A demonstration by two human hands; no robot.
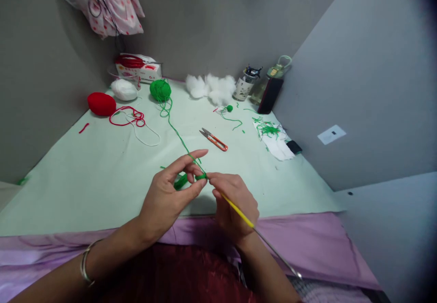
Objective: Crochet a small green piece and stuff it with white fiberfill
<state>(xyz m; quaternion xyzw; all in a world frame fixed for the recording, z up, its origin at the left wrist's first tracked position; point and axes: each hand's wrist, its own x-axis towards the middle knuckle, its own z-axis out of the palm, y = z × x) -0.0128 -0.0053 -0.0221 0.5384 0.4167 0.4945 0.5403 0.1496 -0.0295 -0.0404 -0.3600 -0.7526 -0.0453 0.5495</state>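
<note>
L hand (167,198) pinches fuzzy green crochet piece (180,181); R hand (234,205) grips slim yellow-handled hook (239,212).

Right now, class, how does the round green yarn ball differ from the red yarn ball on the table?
The green yarn ball is rounder and smaller; the red yarn ball looks flatter and wider. The green ball's strand runs to the left hand; the red ball's strand lies looped beside it. Both rest on the pale green table.

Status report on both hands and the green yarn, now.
Left hand pinching green crochet piece. Right hand gripping yellow crochet hook. Strand runs to green yarn ball. Scissors lie apart, beyond the hands.
</note>
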